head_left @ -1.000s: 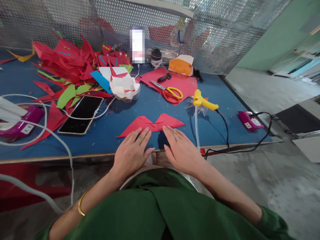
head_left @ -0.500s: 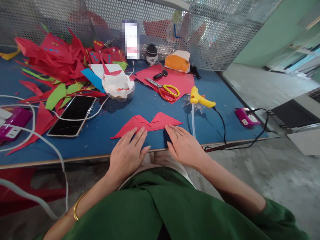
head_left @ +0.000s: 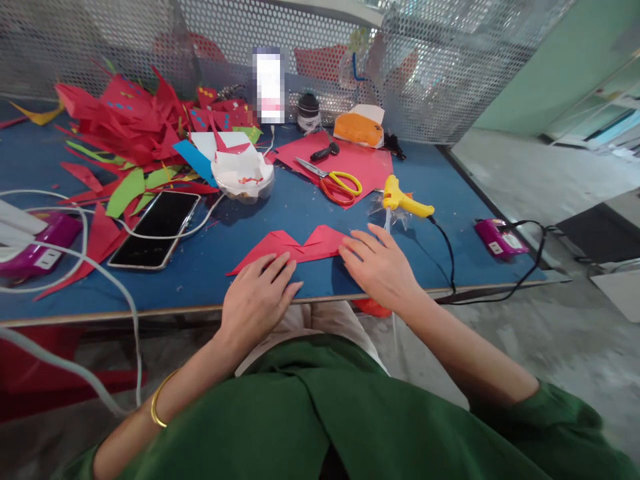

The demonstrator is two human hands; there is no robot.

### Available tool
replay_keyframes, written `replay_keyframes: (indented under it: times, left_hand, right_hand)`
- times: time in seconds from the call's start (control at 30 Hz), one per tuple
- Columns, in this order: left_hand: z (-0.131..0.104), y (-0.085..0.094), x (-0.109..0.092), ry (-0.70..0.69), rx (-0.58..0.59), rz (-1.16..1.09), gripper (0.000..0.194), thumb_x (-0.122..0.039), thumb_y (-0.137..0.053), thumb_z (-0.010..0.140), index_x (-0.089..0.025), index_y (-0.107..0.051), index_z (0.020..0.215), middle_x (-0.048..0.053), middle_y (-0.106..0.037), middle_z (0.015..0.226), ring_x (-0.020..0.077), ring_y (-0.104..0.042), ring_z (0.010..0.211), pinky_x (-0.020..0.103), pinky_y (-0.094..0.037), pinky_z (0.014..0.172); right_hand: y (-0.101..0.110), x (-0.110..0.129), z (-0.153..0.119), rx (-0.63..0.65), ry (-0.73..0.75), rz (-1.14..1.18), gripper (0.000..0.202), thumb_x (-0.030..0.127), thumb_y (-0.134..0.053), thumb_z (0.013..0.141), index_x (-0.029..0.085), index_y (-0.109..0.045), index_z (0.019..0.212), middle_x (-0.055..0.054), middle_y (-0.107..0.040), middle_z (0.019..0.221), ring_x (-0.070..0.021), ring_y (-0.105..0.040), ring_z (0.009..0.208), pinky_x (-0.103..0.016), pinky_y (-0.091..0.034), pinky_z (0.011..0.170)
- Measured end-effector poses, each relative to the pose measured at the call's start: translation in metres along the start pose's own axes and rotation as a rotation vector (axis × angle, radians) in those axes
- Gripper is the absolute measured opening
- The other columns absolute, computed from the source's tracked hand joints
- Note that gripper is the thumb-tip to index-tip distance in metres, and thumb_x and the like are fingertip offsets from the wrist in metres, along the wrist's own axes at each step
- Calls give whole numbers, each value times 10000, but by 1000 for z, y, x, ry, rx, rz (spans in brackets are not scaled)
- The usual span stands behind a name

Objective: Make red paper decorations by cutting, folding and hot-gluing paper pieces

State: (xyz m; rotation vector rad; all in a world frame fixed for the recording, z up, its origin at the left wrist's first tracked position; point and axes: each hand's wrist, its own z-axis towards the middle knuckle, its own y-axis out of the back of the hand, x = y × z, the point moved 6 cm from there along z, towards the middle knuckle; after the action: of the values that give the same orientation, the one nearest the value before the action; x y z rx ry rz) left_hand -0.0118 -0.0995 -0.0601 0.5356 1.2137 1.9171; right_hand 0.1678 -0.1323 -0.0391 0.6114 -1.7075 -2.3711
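Note:
A folded red paper [head_left: 298, 249] with two peaks and a notch between them lies flat near the table's front edge. My left hand [head_left: 257, 293] rests on its lower left edge, fingers stretched out and flat. At the paper's right end is my right hand [head_left: 380, 267], its fingers spread and the thumb side touching or just over the tip, which the hand covers. Neither hand grips anything. Just beyond my right hand lies a yellow hot glue gun [head_left: 403, 198], its clear glue stick pointing toward me.
Scissors [head_left: 333, 183] and a black-handled tool [head_left: 325, 153] lie on a red sheet [head_left: 367, 163]. A plastic bowl [head_left: 245, 183], a phone [head_left: 155, 230] and a heap of red paper cutouts [head_left: 125, 120] are leftward. Purple power sockets [head_left: 501, 239] sit at right, with cables trailing over the edge.
My right hand has moved right along the paper to its end, and its fingers have spread. My left hand stays on the left part. The view has shifted slightly.

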Motion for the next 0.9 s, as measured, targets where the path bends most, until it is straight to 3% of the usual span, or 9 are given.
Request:
replay_keyframes:
  times: [0.13, 0.3, 0.43, 0.67, 0.9]
  left_hand:
    - [7, 5, 3, 27, -22, -5, 279, -290, -502, 981, -174, -732, 1087, 103, -740, 1126, 278, -675, 1003, 443, -533, 869]
    - [16, 4, 13, 62, -38, -63, 226, -256, -524, 971, -206, -744, 989, 57, -764, 1009, 244, -681, 910, 414, -511, 785]
    - [23, 1, 18, 77, -14, -101, 192, -265, -554, 957, -208, -733, 919, 40, -764, 959, 230, -674, 874, 401, -490, 764]
    - [34, -3, 15, 59, -3, -136, 195, -237, -536, 956, -217, -724, 907, 37, -754, 926, 218, -667, 884, 399, -459, 815]
    - [37, -5, 17, 70, -30, -148, 176, -225, -556, 947, -207, -715, 872, 34, -745, 901, 206, -664, 886, 388, -437, 835]
  right_hand:
    - [-4, 17, 19, -3, 198, 34, 388, 98, -346, 996, 163, -726, 1038, -76, -722, 1020, -203, -601, 1009, -481, -334, 1125]
    - [-11, 18, 34, 0, 229, 107, 414, 96, -336, 999, 178, -735, 928, -56, -703, 879, -186, -572, 866, -463, -329, 1105]
    - [-18, 9, 37, -40, 121, 121, 315, 142, -426, 982, 184, -723, 887, -31, -713, 868, -176, -583, 847, -417, -299, 1101]
    - [-26, -7, 36, -57, -154, 457, 155, 183, -563, 921, 223, -698, 856, 5, -733, 918, -164, -632, 886, -375, -322, 1026]
    - [-32, -5, 44, -5, -221, 577, 112, 195, -613, 909, 215, -708, 853, -14, -711, 934, -193, -615, 916, -353, -355, 878]
